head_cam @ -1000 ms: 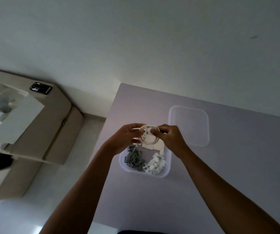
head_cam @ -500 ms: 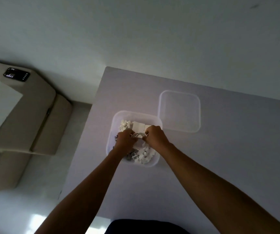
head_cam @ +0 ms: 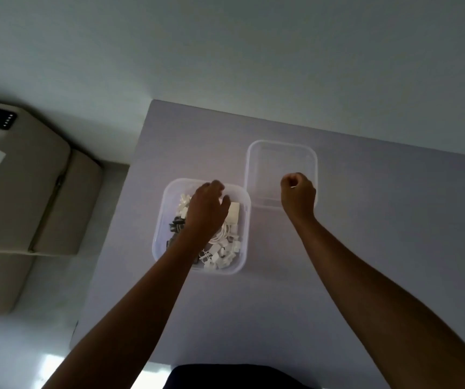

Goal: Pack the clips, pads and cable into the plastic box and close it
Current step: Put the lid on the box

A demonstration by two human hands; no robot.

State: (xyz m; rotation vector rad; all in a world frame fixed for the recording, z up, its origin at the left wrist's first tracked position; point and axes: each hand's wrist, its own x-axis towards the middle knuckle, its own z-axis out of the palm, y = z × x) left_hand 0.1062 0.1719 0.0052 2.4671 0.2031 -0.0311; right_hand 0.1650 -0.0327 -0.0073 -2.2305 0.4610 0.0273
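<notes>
Left hand (head_cam: 206,209) is down inside the plastic box (head_cam: 160,220), fingers (head_cam: 225,202) spread loose over the contents, gripping nothing I can make out. Right hand (head_cam: 298,193) hovers over the lid (head_cam: 256,153), curled into a fist; whether it touches the lid, I cannot tell. The risk: the coiled white cable (head_cam: 221,234) could spring up once released and jam the lid, and clips heaped near the rim could stop the seal. The box sits on the tabletop (head_cam: 366,234), just beside the lid: grey clips (head_cam: 176,221) left, white clips (head_cam: 220,255) near, a pale pad (head_cam: 234,211) far side.
</notes>
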